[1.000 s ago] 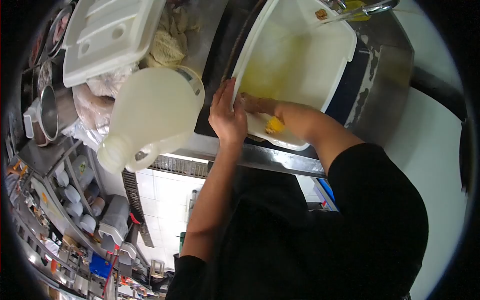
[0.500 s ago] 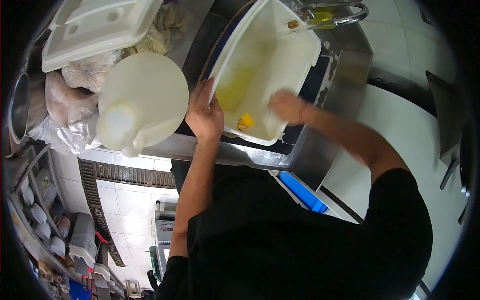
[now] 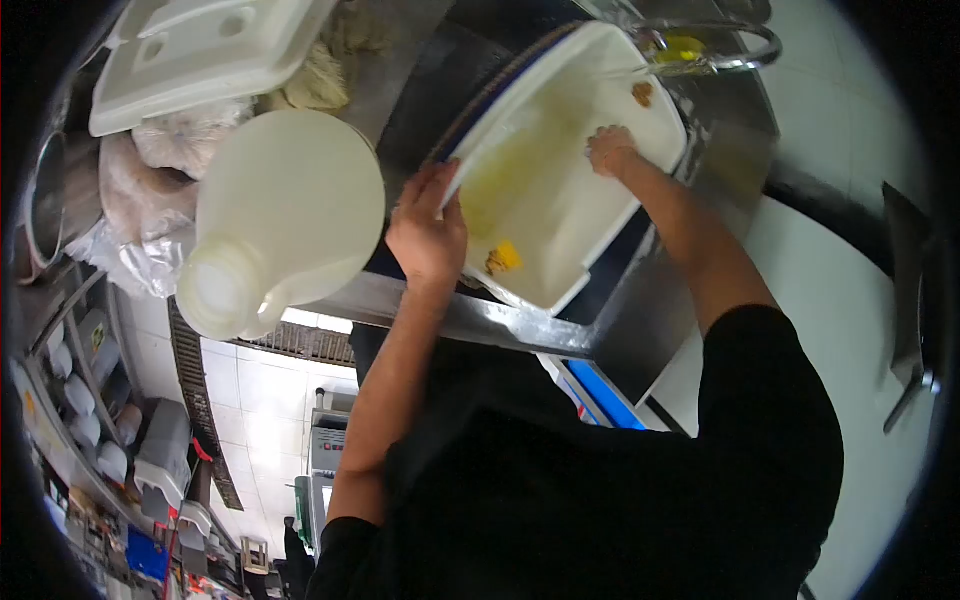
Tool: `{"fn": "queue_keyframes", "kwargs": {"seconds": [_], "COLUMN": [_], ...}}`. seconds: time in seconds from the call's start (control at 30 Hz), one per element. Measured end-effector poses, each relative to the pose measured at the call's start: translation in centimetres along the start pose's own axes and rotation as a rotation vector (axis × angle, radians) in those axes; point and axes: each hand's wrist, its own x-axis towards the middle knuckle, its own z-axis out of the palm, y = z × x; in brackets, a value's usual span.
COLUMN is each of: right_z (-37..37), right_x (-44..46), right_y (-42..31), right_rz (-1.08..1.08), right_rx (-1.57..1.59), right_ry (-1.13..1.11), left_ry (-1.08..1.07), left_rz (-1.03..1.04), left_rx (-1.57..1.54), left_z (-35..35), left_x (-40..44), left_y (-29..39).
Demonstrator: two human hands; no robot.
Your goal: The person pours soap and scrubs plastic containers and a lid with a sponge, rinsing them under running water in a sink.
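Observation:
My left hand (image 3: 428,228) grips the near-left rim of a white rectangular tub (image 3: 560,290), which sits tilted in a metal sink. Inside the tub, my right hand (image 3: 610,150) is against the inner surface at the right; its fingers are bent, and anything under them is hidden. Yellowish liquid (image 3: 510,170) lies along the tub's left side. A yellow piece with a brown part (image 3: 506,257) rests at the tub's near end, and a brown clump (image 3: 642,94) is at the far end. Water runs in from the curved metal faucet (image 3: 745,60).
A large translucent jug (image 3: 290,200) stands left of my left hand. Behind it are a white lid (image 3: 210,60), a crumpled cloth (image 3: 318,85) and plastic-wrapped items (image 3: 150,205). The steel sink edge (image 3: 500,322) runs in front of me. A white surface (image 3: 780,370) lies to the right.
My right hand has moved from the tub's near-left corner across to its right side and farther up. My left hand stays on the rim. The camera view has shifted.

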Motion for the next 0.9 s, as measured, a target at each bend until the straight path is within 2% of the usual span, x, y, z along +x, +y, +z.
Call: {"fn": "queue_keyframes", "kwargs": {"seconds": [0.03, 0.1, 0.17, 0.2, 0.27, 0.33, 0.4, 0.47, 0.57, 0.63, 0.7, 0.8, 0.9], "right_z": [1.2, 2.0, 6.4, 4.0, 0.0, 2.6, -2.9, -0.1, 0.7, 4.5, 2.2, -2.9, -5.1], "right_x": [2.2, 5.7, 10.2, 7.7, 6.6, 7.3, 1.5, 3.8, 5.1, 10.2, 12.1, 16.4, 19.3], "right_y": [1.1, -2.1, -7.5, -11.1, -16.3, -24.7, -26.8, -28.8, -23.9, -20.4, -16.2, -10.8, -11.0], "right_rz": [0.000, 0.311, 0.494, 0.516, 0.511, 0.606, 0.380, 0.251, 0.312, 0.379, 0.811, 1.015, 1.193], "right_rx": [-0.054, 0.249, 0.266, 0.229, 0.489, 0.320, 0.476, 0.540, 0.826, 0.713, 1.080, 1.231, 1.336], "right_ry": [0.001, -0.055, 0.053, 0.080, -0.230, -0.107, -0.154, -0.061, -0.047, 0.014, 0.080, 0.377, 0.586], "left_ry": [-0.010, -0.020, -0.028, -0.040, -0.038, -0.038, -0.017, -0.026, -0.050, -0.092, -0.155, -0.161, -0.167], "left_rz": [0.001, 0.001, -0.022, -0.004, 0.006, -0.003, 0.020, 0.050, 0.059, 0.026, -0.019, -0.065, -0.100], "left_rx": [0.016, 0.009, -0.028, 0.003, 0.014, -0.010, 0.009, 0.043, 0.095, 0.111, 0.148, 0.191, 0.214], "left_z": [0.2, 0.5, 0.5, 0.6, 0.8, 1.2, 1.4, 1.3, 0.9, 0.4, -0.4, -0.6, -0.4], "left_x": [0.0, 0.4, 0.1, 0.3, 0.3, 0.2, 0.2, 0.3, 0.3, 0.4, -0.4, -1.8, -2.5], "left_y": [0.1, 0.2, 0.3, 0.4, 0.2, 0.5, 0.7, 0.5, 1.0, 1.4, 2.0, 2.0, 1.5]}}
